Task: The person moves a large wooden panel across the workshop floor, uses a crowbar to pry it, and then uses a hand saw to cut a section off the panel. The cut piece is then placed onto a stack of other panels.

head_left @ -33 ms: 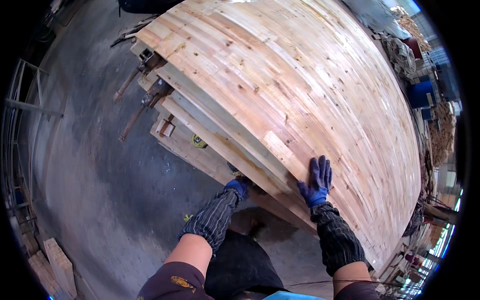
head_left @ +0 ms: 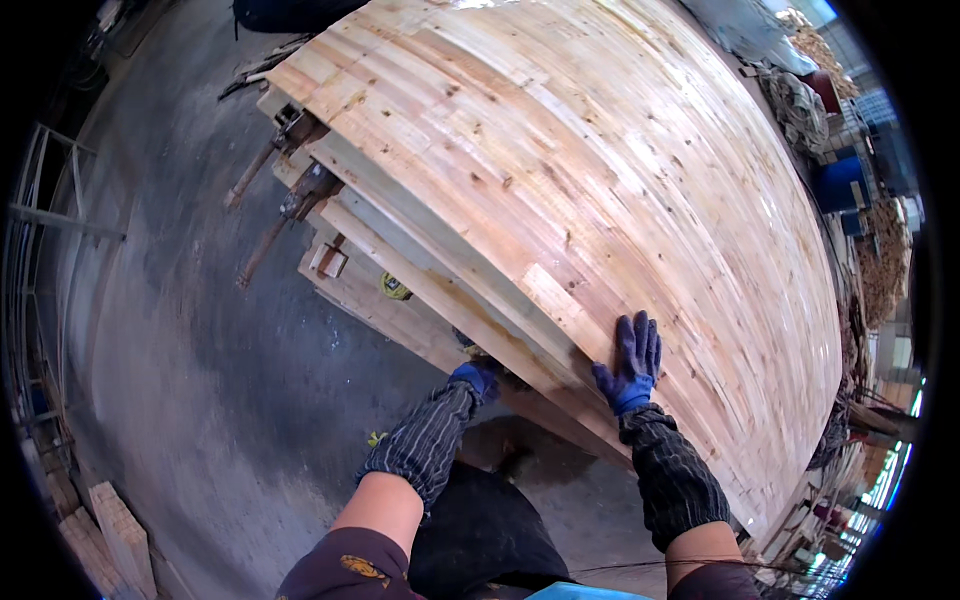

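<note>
A broad panel of glued pale wood strips (head_left: 480, 180), dotted with knots, fills the middle and right. My right hand (head_left: 633, 365), in a dark glove with a blue cuff, lies flat on it near its front edge, fingers stretched out. Lower down, my left hand (head_left: 478, 378), gloved in blue, reaches in under the panel's edge beside a wooden beam (head_left: 440, 300). Its fingers are mostly hidden there, so I cannot see whether they grip anything. Farther along, a round yellow-and-black tape measure (head_left: 396, 286) rests on the lower boards.
Two rusty metal clamp bars (head_left: 262, 240) stick out from the panel's left side over the grey concrete floor (head_left: 230, 380). Cut timber pieces (head_left: 122, 535) lie at the lower left. Along the right are a blue barrel (head_left: 838, 185) and heaped wood shavings (head_left: 884, 260).
</note>
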`<state>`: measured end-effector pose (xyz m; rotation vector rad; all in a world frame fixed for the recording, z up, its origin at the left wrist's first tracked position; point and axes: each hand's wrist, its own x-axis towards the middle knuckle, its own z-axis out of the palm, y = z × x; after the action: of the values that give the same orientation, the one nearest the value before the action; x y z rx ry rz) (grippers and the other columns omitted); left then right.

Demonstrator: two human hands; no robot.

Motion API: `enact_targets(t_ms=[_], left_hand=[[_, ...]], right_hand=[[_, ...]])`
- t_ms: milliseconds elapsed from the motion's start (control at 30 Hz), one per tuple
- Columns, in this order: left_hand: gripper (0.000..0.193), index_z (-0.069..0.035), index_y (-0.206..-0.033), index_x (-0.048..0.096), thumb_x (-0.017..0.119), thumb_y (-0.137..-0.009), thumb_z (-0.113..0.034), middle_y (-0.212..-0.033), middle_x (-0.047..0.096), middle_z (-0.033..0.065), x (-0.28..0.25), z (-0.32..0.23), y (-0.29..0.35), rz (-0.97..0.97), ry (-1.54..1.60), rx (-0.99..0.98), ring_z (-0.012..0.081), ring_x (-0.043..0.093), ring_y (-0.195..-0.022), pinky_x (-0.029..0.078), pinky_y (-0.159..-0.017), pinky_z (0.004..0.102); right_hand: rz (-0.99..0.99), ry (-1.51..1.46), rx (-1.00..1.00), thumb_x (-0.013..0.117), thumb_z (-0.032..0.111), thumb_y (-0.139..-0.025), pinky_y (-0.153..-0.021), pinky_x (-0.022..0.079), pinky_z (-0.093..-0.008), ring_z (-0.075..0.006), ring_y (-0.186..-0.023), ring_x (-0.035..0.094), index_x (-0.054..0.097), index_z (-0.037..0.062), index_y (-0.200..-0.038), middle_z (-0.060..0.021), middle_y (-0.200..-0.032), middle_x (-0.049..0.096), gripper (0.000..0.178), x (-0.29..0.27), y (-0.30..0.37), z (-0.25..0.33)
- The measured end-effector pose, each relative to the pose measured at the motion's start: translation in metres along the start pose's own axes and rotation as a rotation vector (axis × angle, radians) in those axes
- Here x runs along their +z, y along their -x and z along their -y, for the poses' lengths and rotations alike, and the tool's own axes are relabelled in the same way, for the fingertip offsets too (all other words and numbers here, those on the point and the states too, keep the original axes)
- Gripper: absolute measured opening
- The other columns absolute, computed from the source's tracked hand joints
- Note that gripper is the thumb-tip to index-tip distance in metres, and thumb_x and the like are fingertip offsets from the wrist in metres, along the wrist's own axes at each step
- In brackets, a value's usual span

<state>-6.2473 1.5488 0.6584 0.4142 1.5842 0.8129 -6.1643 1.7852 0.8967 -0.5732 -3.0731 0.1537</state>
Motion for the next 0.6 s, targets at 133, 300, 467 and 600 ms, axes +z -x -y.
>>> enact_targets(t_ms=[133, 300, 467, 600], left_hand=[[0.031, -0.006, -0.086, 0.061, 0.046, -0.087, -0.034, -0.072, 0.063, 0.0136, 0.034, 0.01, 0.008, -0.275, 0.417, -0.012, 0.0241, 0.062, -0.06, 0.05, -0.051, 0.0372], [0.037, -0.004, -0.098, 0.059, 0.045, -0.088, -0.037, -0.081, 0.065, 0.011, 0.046, -0.007, 0.054, -0.258, 0.69, -0.144, 0.0206, 0.063, -0.064, 0.051, -0.053, 0.0322], [0.039, -0.002, -0.117, 0.044, 0.051, -0.085, -0.021, -0.104, 0.057, 0.0165, 0.055, 0.013, 0.106, -0.266, 0.848, 0.132, 0.0219, 0.061, -0.081, 0.053, -0.064, 0.032], [0.055, -0.007, -0.127, 0.031, 0.052, -0.076, -0.008, -0.112, 0.05, 0.0165, 0.066, 0.034, 0.133, -0.33, 0.839, 0.165, 0.0234, 0.056, -0.091, 0.051, -0.069, 0.0331]], right_hand=[[0.004, -0.019, -0.015, 0.064, 0.04, -0.065, -0.105, 0.014, -0.0493, -0.0396, -0.13, 0.017, 0.031, 0.0144, -0.134, -0.02, -0.142, 0.02, 0.081, -0.006, -0.003, 0.005], [0.025, -0.019, 0.036, 0.066, 0.041, -0.065, -0.105, 0.014, -0.0487, -0.0389, -0.131, 0.017, 0.031, 0.0153, -0.135, -0.0188, -0.142, 0.019, 0.082, -0.009, 0.0, 0.002], [0.0, -0.069, 0.022, 0.066, 0.041, -0.064, -0.106, 0.013, -0.0482, -0.0387, -0.131, 0.017, 0.031, 0.0159, -0.135, -0.0185, -0.143, 0.019, 0.082, -0.01, 0.003, -0.002], [0.01, -0.085, 0.032, 0.065, 0.043, -0.066, -0.107, 0.012, -0.0468, -0.0382, -0.132, 0.015, 0.03, 0.0168, -0.135, -0.0179, -0.143, 0.018, 0.082, -0.018, 0.004, -0.003]])
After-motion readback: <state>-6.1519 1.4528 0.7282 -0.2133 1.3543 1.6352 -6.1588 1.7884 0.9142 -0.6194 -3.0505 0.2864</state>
